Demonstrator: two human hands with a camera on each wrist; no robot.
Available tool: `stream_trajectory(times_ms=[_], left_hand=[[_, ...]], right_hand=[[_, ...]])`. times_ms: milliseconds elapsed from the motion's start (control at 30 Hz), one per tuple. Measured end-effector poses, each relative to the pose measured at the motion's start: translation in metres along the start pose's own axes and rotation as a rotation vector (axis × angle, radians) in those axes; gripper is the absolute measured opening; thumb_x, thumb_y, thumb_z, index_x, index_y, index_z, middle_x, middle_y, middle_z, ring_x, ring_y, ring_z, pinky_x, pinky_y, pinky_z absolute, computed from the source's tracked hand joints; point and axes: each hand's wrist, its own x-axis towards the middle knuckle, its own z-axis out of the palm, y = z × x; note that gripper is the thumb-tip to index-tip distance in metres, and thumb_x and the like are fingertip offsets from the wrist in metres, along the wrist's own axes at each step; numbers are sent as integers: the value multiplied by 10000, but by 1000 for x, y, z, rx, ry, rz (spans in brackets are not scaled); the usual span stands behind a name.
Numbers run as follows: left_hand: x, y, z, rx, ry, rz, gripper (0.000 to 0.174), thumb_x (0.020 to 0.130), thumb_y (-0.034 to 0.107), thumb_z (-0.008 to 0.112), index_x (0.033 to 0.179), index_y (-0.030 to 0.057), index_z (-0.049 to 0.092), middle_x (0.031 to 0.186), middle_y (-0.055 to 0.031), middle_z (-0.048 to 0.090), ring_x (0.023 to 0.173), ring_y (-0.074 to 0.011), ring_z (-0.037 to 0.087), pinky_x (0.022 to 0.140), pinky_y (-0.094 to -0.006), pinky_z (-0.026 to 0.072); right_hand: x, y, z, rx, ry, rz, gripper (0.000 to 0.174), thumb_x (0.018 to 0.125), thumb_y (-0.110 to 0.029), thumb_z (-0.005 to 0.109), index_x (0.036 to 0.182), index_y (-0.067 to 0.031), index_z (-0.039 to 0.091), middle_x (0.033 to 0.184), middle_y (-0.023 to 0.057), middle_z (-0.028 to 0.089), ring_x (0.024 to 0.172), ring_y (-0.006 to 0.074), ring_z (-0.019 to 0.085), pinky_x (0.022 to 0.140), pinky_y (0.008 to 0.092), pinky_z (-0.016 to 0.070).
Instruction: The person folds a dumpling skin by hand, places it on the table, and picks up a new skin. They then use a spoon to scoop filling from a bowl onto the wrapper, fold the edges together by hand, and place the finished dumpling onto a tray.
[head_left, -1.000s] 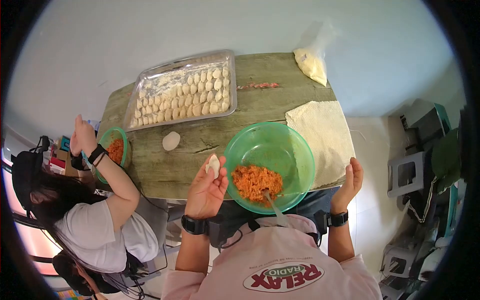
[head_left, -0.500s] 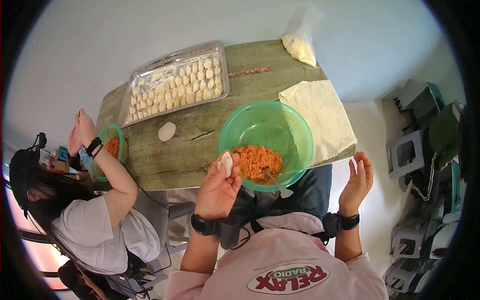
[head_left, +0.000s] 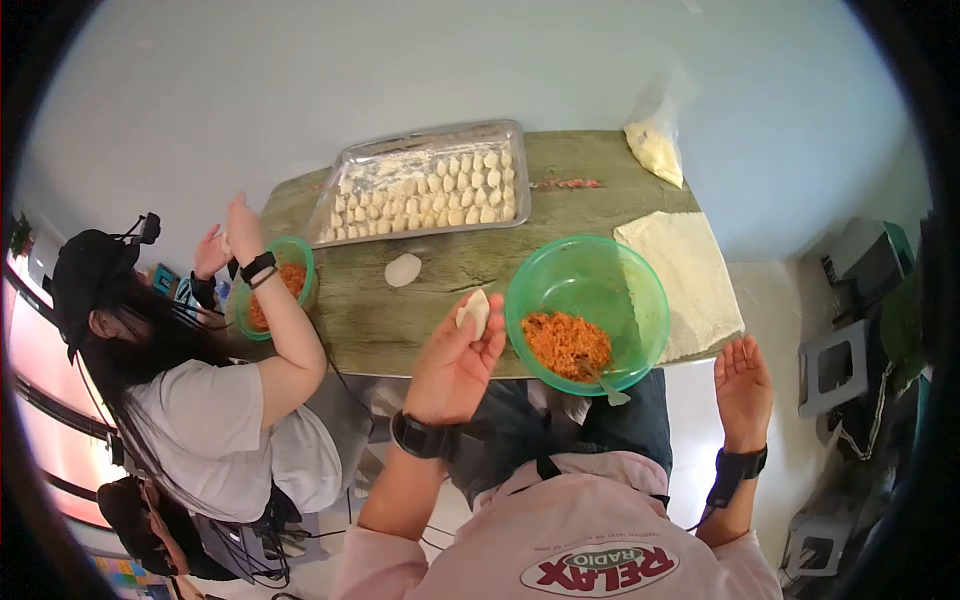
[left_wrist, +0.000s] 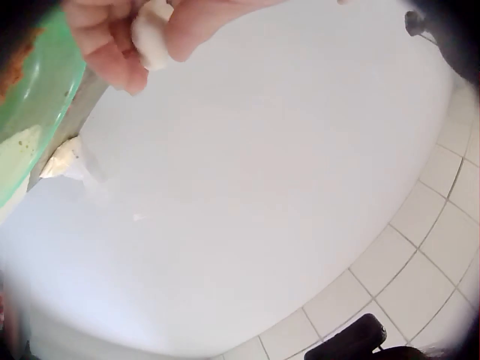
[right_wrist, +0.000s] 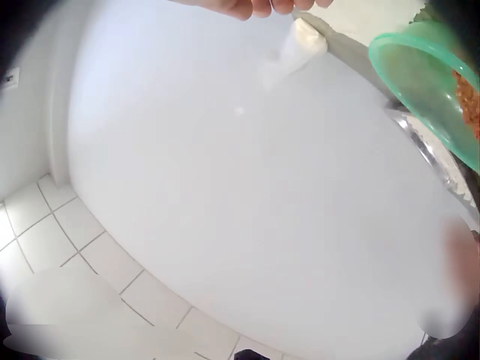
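My left hand (head_left: 450, 365) holds a pale dumpling (head_left: 474, 312) between thumb and fingers, beside the left rim of the green bowl (head_left: 640, 280). The left wrist view shows the thumb pressed on the same dumpling (left_wrist: 152, 39). Orange-red filling (head_left: 560, 340) fills one side of the bowl, with a spoon (head_left: 608, 391) standing in it and its handle over the near rim. Palm up and holding nothing, my right hand (head_left: 744, 395) is off the table's right front corner, fingers loosely extended. One round dough wrapper (head_left: 403, 270) lies flat left of the bowl.
A metal tray (head_left: 365, 160) with rows of dumplings stands at the back. A cream cloth (head_left: 690, 290) and a bag of pale flour (head_left: 655, 150) are on the right. Another person (head_left: 215, 400) works at the left beside a second green bowl (head_left: 309, 275).
The head view has shifted, so the table sits elsewhere in frame. My left hand still holds the dumpling beside the bowl; my right hand has turned palm up, fingers spread less curled.
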Motion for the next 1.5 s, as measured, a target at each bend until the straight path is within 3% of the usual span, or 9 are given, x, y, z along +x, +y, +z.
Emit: stream_trajectory(times_ms=[133, 600, 800, 1033, 1067, 1133, 1300, 1400, 1500], left_hand=[[19, 42, 9, 70, -25, 75, 303, 917, 105, 513, 1214, 60, 470, 1188, -94, 554, 976, -143, 575, 863, -269, 485], [146, 183, 76, 645, -105, 292, 411, 922, 136, 515, 1287, 2, 386, 1225, -109, 513, 989, -110, 543, 840, -234, 477], [259, 187, 6, 864, 158, 213, 319, 880, 84, 576, 1161, -48, 507, 1062, -105, 581, 897, -142, 579, 783, -241, 500], [362, 172, -94, 1341, 472, 56, 327, 766, 138, 699, 1063, 28, 614, 831, -72, 642, 688, -143, 619, 606, -277, 524], [372, 169, -106, 1342, 472, 56, 327, 766, 138, 699, 1063, 28, 614, 831, -72, 642, 688, -143, 619, 606, -277, 524], [394, 165, -123, 1514, 556, -20, 346, 712, 182, 742, 1002, 23, 643, 718, -56, 645, 617, -132, 609, 586, -262, 511], [428, 151, -139, 2255, 655, -261, 311, 702, 278, 749, 944, 97, 677, 882, -78, 682, 781, -206, 651, 722, -372, 541], [433, 151, -148, 2147, 694, -219, 251, 788, 268, 629, 892, 49, 696, 885, -146, 668, 798, -289, 661, 725, -467, 555], [439, 148, -166, 2318, 552, -146, 227, 797, 230, 604, 811, 18, 684, 828, -139, 671, 736, -286, 669, 638, -453, 567]], right_hand=[[-3, -9, 5, 27, -89, -4, 206, 926, -174, 511, 1065, -54, 605, 1025, 48, 621, 981, 166, 578, 888, 299, 463], [15, -11, -3, 17, 154, -77, 179, 925, -161, 495, 1031, -77, 613, 919, 12, 642, 832, 122, 609, 756, 261, 501], [33, -6, -6, -50, 286, -53, 196, 922, -205, 503, 1049, -104, 614, 883, -9, 627, 798, 98, 590, 727, 247, 489], [46, -22, -42, -132, 463, -90, 168, 924, -207, 515, 1030, -119, 611, 842, -54, 584, 749, 63, 554, 682, 204, 471], [36, -31, -26, 41, 262, -14, 179, 926, -98, 465, 1030, 13, 560, 957, 107, 607, 927, 214, 554, 881, 329, 433], [36, -37, -33, 58, 163, 6, 193, 928, -85, 441, 1038, 28, 553, 961, 107, 597, 937, 218, 544, 895, 343, 425], [32, -38, -25, 6, 385, -43, 205, 933, -80, 424, 1033, 29, 565, 950, 112, 609, 915, 223, 553, 877, 334, 436], [32, -38, -31, 40, 341, -17, 203, 932, -77, 425, 1020, 29, 573, 944, 112, 616, 911, 223, 562, 875, 344, 440], [31, -39, -33, 30, 359, -11, 197, 927, -81, 439, 1020, 29, 574, 948, 113, 623, 911, 223, 572, 882, 351, 440]])
